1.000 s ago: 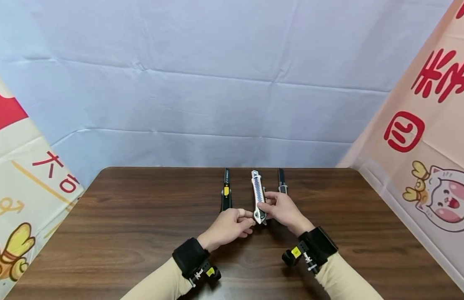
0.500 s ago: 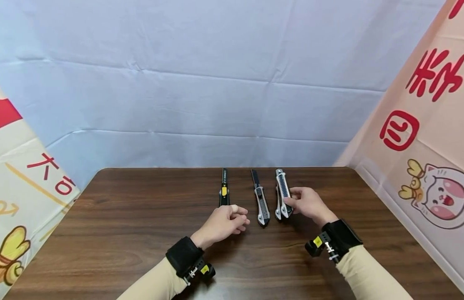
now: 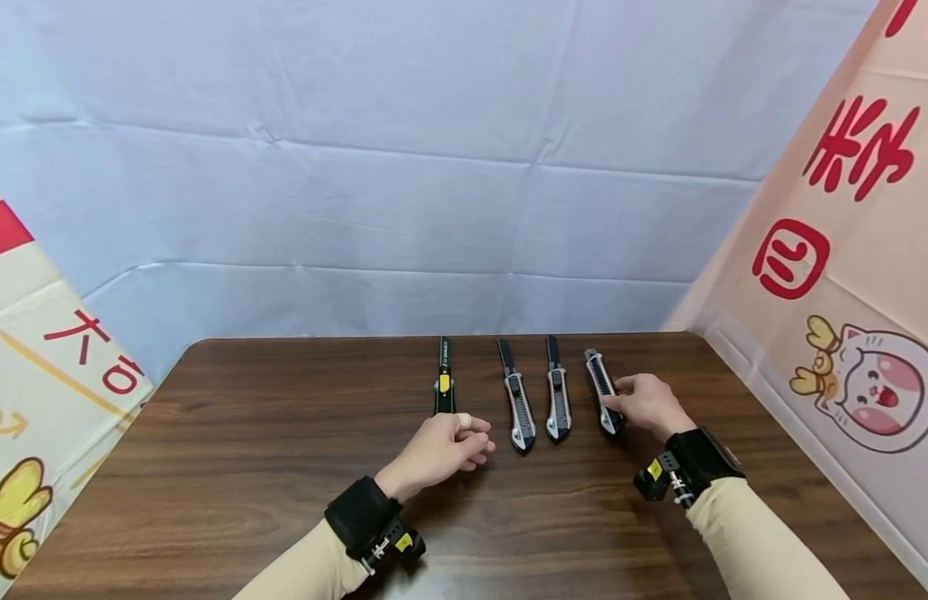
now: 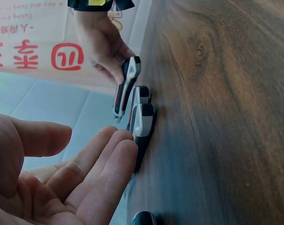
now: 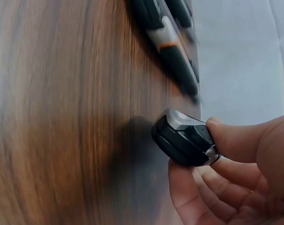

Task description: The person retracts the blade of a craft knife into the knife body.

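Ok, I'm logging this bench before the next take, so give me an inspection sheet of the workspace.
Surface: dark wood table, bare grain showing.
Job's things: four utility knives in a row; yellow-slider knife, two grey knives lying flat, rightmost knife held.
Clutter: nothing seen.
Grippers: left hand rests loosely curled, holding nothing; right hand pinches the rightmost knife.
Cables: nothing seen; black wrist-worn cameras only.
Surroundings: pale blue cloth backdrop, printed banners at both sides.
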### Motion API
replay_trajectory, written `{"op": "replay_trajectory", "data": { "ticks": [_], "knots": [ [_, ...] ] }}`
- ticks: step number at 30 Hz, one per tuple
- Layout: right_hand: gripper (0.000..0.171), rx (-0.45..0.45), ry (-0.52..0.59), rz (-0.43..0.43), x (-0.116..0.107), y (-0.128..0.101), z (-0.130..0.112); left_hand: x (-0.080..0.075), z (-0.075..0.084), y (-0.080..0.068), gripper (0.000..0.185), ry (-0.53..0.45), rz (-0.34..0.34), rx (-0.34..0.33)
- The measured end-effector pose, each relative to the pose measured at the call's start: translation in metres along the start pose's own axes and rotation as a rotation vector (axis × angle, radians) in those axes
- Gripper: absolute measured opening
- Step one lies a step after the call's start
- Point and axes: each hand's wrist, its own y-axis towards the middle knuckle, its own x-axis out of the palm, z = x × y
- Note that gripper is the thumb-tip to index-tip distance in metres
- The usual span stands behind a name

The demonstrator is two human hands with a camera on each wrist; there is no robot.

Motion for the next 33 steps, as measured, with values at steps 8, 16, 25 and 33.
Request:
{"op": "replay_trajectory", "data": {
  "ticks": [8, 16, 25, 33],
  "knots": [
    [0.048, 0.035, -0.078, 0.031, -0.011, 0.003, 0.011, -0.001, -0.002, 0.001, 0.035, -0.003, 0.007, -0.003],
    [0.051, 0.068, -0.138, 0.018, -0.014, 0.005, 0.019, -0.001, -0.001, 0.001, 0.034, -0.003, 0.004, -0.004],
    [0.049, 0.076, -0.128, 0.042, -0.014, 0.007, 0.027, -0.003, -0.002, -0.001, 0.035, -0.013, 0.007, 0.001],
    [0.050, 0.097, -0.181, 0.042, -0.018, 0.005, 0.026, -0.006, -0.005, 0.000, 0.034, 0.004, 0.013, -0.013]
  ]
}}
